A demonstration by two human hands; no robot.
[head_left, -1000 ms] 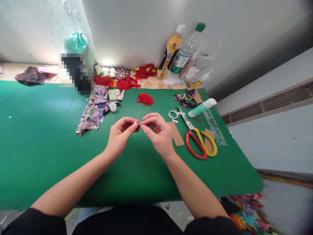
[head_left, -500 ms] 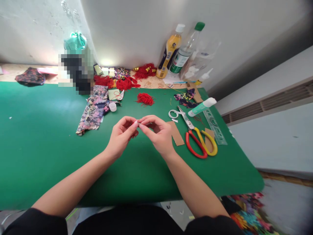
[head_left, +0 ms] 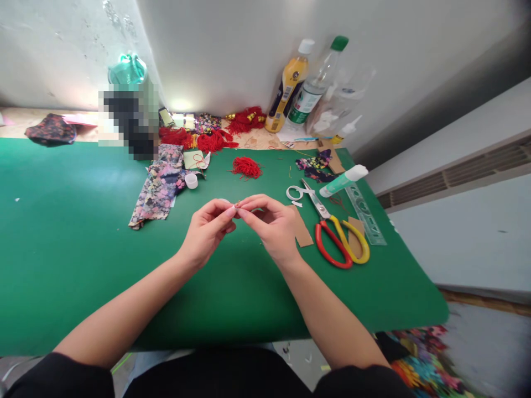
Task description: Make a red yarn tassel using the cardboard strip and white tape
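Observation:
Above the green tabletop [head_left: 83,249], my left hand [head_left: 209,229] and my right hand [head_left: 269,224] meet fingertip to fingertip. Both are closed in a pinch around something very small, mostly covered by the fingers; a reddish-brown bit shows at the tips, and I cannot make out its kind. A bundle of red thread [head_left: 246,167] lies just beyond the hands. Right of my right hand are a strip of brown cardboard [head_left: 304,229], scissors [head_left: 321,211] with one red and one yellow handle, and a white tape roll [head_left: 295,192]. Floral fabric [head_left: 155,185] lies to the left.
A glue stick [head_left: 344,181] and a clear ruler [head_left: 367,215] lie at the right. Along the back stand a yellow bottle [head_left: 287,88] and a green-capped bottle [head_left: 309,94], beside red tassels [head_left: 244,120]. A white cap [head_left: 191,181] sits near the fabric.
The fingertips have shifted slightly, and a little of the reddish-brown bit now shows above them. Both hands keep their pinch in nearly the same place. The things on the table have not moved.

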